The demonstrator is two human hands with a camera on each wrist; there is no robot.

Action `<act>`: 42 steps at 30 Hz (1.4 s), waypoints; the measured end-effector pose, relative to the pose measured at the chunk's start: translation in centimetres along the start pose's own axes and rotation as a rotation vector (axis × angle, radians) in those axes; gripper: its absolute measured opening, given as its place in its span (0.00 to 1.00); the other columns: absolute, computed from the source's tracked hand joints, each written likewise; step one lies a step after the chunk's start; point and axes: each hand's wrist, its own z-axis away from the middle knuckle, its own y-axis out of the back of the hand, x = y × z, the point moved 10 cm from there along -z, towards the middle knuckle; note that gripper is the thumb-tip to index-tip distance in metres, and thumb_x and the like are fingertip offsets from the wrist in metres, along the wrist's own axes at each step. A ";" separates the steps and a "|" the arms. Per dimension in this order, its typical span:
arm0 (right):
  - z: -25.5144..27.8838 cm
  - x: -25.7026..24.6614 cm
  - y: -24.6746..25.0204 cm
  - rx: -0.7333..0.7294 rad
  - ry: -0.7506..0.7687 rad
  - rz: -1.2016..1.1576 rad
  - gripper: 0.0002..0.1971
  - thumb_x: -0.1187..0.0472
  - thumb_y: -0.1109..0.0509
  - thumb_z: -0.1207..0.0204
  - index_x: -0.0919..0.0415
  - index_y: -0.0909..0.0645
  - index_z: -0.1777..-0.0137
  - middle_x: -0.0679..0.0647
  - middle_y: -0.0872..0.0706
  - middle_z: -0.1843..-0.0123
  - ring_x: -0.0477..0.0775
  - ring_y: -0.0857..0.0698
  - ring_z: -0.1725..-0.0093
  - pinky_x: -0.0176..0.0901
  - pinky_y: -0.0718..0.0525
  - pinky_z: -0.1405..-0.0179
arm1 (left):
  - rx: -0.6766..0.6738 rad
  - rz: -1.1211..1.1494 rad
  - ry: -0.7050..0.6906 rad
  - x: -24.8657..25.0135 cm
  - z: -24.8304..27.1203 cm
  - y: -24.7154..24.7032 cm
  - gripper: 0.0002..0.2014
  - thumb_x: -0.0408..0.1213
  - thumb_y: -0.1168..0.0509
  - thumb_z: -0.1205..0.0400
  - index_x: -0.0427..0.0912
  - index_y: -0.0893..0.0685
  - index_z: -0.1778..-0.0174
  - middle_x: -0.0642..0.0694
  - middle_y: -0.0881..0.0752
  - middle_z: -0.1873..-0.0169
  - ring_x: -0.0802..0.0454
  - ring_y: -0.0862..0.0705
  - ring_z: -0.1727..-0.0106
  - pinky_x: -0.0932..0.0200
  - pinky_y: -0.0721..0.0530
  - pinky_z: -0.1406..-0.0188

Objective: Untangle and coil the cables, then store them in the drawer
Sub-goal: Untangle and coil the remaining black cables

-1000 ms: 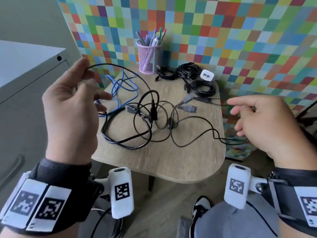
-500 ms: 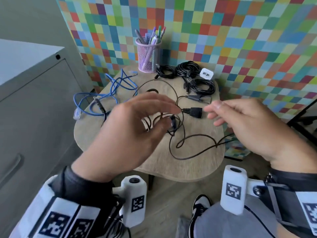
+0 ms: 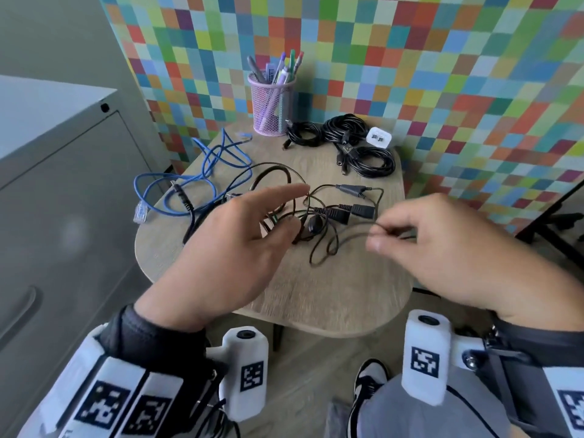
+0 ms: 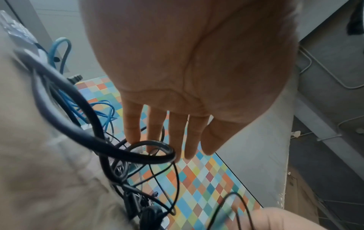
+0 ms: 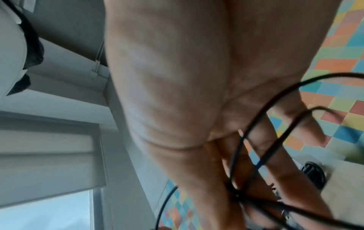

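A tangle of thin black cables (image 3: 316, 216) lies at the middle of the small wooden table (image 3: 316, 298), its loops crossing one another, with two black plugs (image 3: 350, 211) and a slim inline adapter (image 3: 350, 188) on its far side. The left hand (image 3: 234, 245) hovers over the tangle's left part with fingers straight and spread, gripping nothing; in the left wrist view a thick black loop (image 4: 149, 153) lies just under its fingertips (image 4: 133, 135), and whether they touch it cannot be told. The right hand (image 3: 442, 245) is over the right edge, its thumb and forefinger pinching one thin strand (image 3: 354, 237) that runs back into the tangle; the right wrist view is blurred and shows only dark strands across the fingers (image 5: 262, 155).

A blue cable (image 3: 196, 184) sprawls over the left edge, its clear plug (image 3: 140, 213) hanging past the rim, and it overlaps the black tangle's left side. At the far edge stand a pink mesh cup (image 3: 271, 105) of pens and, to its right, three black coiled bundles (image 3: 347, 134) touching one another, with a white charger (image 3: 379, 139) just beside them. A grey cabinet (image 3: 63, 184) stands to the left of the table, its front shut. A checkered wall (image 3: 410, 74) rises behind.
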 end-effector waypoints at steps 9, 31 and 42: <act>2.1 -5.3 4.0 0.257 0.358 -0.478 0.09 0.55 0.33 0.11 0.47 0.11 0.50 0.46 0.09 0.65 0.57 0.09 0.68 0.61 0.11 0.58 | -0.082 0.390 -0.249 4.3 1.5 -0.7 0.36 0.37 0.28 0.19 0.48 0.32 0.14 0.51 0.11 0.37 0.51 0.17 0.28 0.44 0.24 0.23; 0.3 3.7 5.4 0.507 -0.030 -0.386 0.08 0.49 0.29 0.17 0.44 0.10 0.56 0.52 0.08 0.60 0.55 0.12 0.64 0.56 0.13 0.55 | 0.278 0.359 -0.182 2.0 1.0 4.5 0.11 0.47 0.35 0.12 0.53 0.08 0.53 0.43 0.12 0.70 0.48 0.21 0.75 0.58 0.26 0.77; 0.0 2.3 3.0 0.227 -0.065 -0.002 0.50 0.42 0.15 0.32 0.31 0.40 0.13 0.33 0.32 0.16 0.36 0.33 0.19 0.39 0.34 0.24 | 0.040 0.299 -0.264 4.2 1.2 -0.7 0.09 0.43 0.34 0.13 0.50 0.07 0.46 0.58 0.12 0.62 0.55 0.12 0.55 0.66 0.20 0.53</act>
